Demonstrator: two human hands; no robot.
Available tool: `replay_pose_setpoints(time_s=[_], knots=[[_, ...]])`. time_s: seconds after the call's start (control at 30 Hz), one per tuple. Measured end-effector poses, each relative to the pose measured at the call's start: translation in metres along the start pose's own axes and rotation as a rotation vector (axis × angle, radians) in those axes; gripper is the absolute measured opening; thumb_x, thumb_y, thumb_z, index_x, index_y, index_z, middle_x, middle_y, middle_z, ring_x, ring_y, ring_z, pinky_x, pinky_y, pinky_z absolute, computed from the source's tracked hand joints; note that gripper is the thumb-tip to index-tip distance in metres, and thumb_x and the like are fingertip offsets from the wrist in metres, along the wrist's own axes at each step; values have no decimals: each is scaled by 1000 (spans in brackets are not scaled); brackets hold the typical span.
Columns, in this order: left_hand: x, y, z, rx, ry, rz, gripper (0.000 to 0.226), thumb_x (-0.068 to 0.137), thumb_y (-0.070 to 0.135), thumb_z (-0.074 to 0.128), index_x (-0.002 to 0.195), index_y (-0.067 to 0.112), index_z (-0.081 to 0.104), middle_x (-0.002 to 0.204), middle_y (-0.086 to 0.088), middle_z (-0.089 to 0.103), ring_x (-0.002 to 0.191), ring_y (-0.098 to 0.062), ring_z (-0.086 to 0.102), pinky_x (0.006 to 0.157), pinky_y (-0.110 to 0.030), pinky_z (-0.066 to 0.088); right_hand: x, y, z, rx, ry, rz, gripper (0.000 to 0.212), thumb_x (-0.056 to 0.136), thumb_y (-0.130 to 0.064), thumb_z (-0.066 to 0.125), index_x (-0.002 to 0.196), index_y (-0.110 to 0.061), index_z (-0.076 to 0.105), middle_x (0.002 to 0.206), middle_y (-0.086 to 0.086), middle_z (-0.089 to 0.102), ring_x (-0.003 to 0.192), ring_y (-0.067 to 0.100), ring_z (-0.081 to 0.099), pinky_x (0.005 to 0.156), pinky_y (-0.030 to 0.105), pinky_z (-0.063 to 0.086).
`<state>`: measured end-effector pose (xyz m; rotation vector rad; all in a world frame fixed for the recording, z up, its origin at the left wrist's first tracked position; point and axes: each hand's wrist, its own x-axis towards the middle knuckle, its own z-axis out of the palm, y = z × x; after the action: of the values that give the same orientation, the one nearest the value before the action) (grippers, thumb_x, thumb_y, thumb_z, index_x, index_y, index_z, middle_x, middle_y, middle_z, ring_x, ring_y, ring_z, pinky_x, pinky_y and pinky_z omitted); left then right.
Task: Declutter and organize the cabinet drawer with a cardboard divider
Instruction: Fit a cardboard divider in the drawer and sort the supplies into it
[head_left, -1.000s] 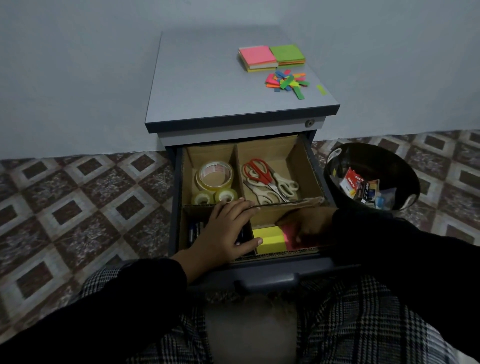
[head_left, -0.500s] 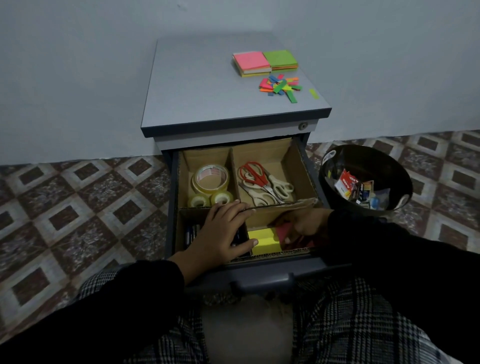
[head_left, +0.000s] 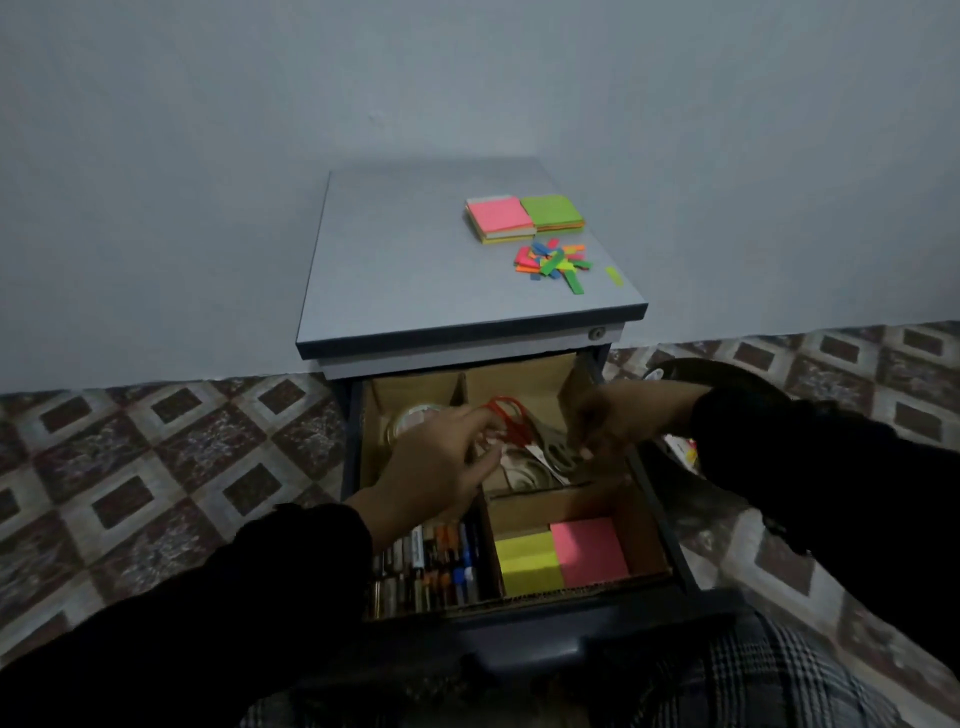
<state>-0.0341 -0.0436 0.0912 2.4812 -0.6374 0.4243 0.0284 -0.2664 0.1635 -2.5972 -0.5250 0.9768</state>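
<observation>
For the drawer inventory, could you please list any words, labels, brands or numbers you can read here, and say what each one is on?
No text can be read in this view.
Batteries and pens in the near left compartment: printed bands show, too blurred to read.
Tape roll: no marking can be made out.
Items in the black bin: mostly hidden by the right sleeve; unreadable.
Sticky note pads in the drawer: blank.

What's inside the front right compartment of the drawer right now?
A yellow sticky note pad and a pink sticky note pad lie side by side, touching, with bare cardboard behind them. Anything beneath the pads is covered.
</observation>
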Motion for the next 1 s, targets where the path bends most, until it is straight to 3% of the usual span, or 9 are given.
replay_pose_setpoints(time_s=[0.13, 0.27, 0.53, 0.63, 0.73, 0.8, 0.83, 0.9, 1.0], knots=[[48, -6, -22, -59, -18, -157, 15, 87, 26, 61, 96, 14, 65, 80, 14, 55, 76, -3, 51, 63, -17, 36, 9, -12, -48, 35, 129, 20, 21, 87, -10, 61, 108, -12, 62, 89, -2, 62, 74, 10, 59, 64, 20, 49], [97, -18, -40, 0, -14, -193, 15, 87, 27, 61, 97, 18, 66, 89, 7, 64, 82, -9, 56, 68, -24, 43, 31, -21, -94, 95, 228, 0, 21, 87, -5, 61, 108, -4, 61, 80, 5, 62, 63, 13, 58, 55, 20, 51], [206, -64, -56, 112, 35, -273, 21, 87, 35, 60, 97, 18, 66, 101, 2, 66, 92, -16, 60, 69, -23, 38, 88, -18, -186, 144, 431, 7, 25, 85, 1, 60, 110, 4, 59, 93, 17, 63, 66, 17, 56, 60, 25, 48], [242, -84, -53, 130, 26, -337, 31, 89, 38, 59, 110, 15, 63, 114, -3, 61, 104, -21, 57, 74, -24, 35, 112, -10, -213, 105, 567, 22, 27, 84, -2, 63, 111, 5, 61, 95, 19, 62, 71, 21, 55, 59, 26, 48], [271, -100, -47, 127, -10, -400, 46, 91, 42, 54, 127, 13, 54, 130, -8, 52, 119, -24, 49, 83, -27, 36, 137, -3, -226, 61, 629, 51, 32, 83, -8, 66, 113, 0, 60, 113, 22, 61, 80, 24, 54, 59, 25, 48], [283, -110, -42, 130, -41, -424, 52, 92, 44, 52, 132, 10, 50, 135, -10, 49, 124, -25, 46, 88, -29, 38, 153, 0, -229, -20, 623, 66, 42, 84, -15, 68, 122, -4, 55, 125, 19, 55, 89, 25, 55, 64, 27, 49], [287, -115, -39, 147, -67, -432, 53, 92, 44, 52, 132, 9, 50, 134, -11, 50, 123, -26, 47, 88, -30, 38, 161, 1, -230, -87, 620, 76, 48, 84, -18, 68, 128, -6, 51, 131, 16, 51, 99, 26, 55, 73, 30, 49], [291, -123, -33, 179, -122, -437, 54, 92, 45, 53, 129, 6, 50, 130, -12, 53, 118, -26, 50, 80, -28, 37, 174, 2, -230, -198, 614, 92, 59, 85, -23, 66, 138, -10, 42, 141, 12, 44, 124, 28, 45, 96, 33, 38], [296, -129, -29, 151, -127, -434, 54, 87, 43, 61, 126, 7, 51, 124, -13, 55, 110, -26, 53, 70, -25, 32, 186, 2, -229, -243, 569, 114, 69, 89, -27, 62, 145, -9, 27, 148, 12, 35, 135, 28, 35, 105, 33, 30]])
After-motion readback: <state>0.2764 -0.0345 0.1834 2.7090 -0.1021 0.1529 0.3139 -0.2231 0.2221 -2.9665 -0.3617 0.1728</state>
